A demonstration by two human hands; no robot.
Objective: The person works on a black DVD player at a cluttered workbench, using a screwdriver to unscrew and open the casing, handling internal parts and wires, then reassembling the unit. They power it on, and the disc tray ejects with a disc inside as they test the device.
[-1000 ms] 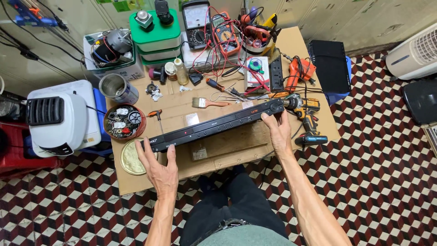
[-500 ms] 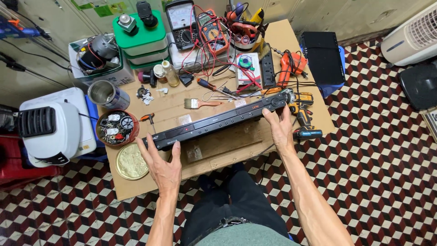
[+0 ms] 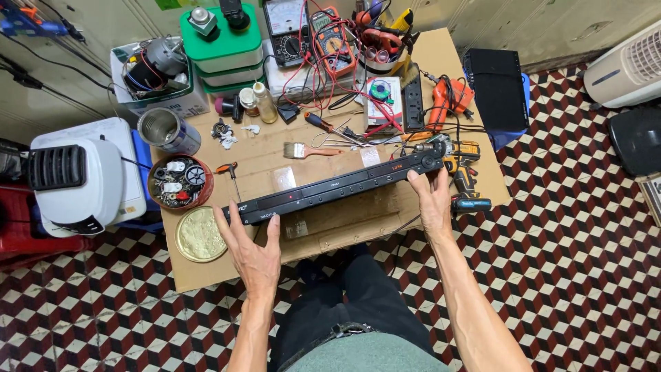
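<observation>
Gripping a long black flat player unit [image 3: 337, 187] on edge: our left hand [image 3: 253, 246] spread at one end, right hand [image 3: 432, 200] clasping the other, above the cardboard-topped bench [image 3: 344, 220]; green stacked boxes [image 3: 222, 49] behind.

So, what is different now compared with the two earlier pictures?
Little changed. The view shifted a bit, so the black player sits slightly lower in the picture. Both hands kept hold of its ends: the left hand at the left end, the right hand at the right end. The brush, the round tin and the drill stayed where they were on the table.
</observation>
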